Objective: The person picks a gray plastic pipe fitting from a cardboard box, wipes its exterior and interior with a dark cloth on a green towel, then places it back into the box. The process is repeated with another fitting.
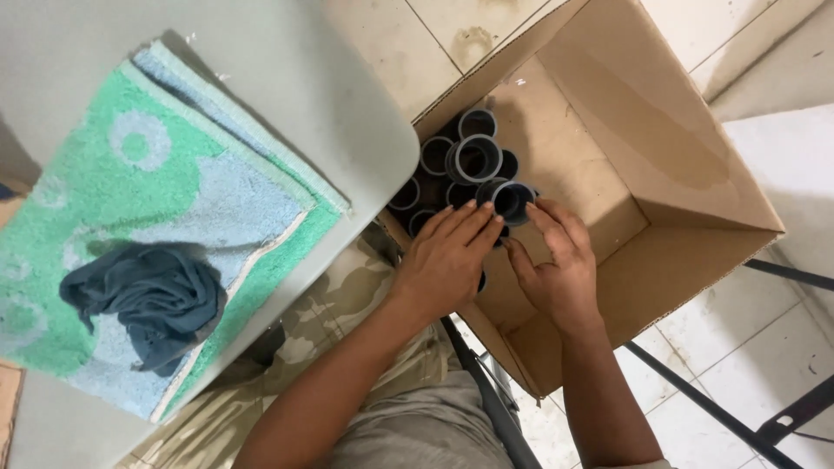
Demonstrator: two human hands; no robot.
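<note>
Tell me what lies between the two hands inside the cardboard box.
In the head view, one grey pipe fitting sits between the left hand and right hand, fingertips of both touching it. Lower down, only bare cardboard box shows.

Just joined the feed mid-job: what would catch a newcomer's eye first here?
Both hands, the left hand and the right hand, reach into the large open brown cardboard box at centre right, closing on a short grey plastic pipe fitting atop a cluster of similar fittings. On the grey table to the left lies a green and blue patterned towel with a crumpled dark grey cloth on it.
</note>
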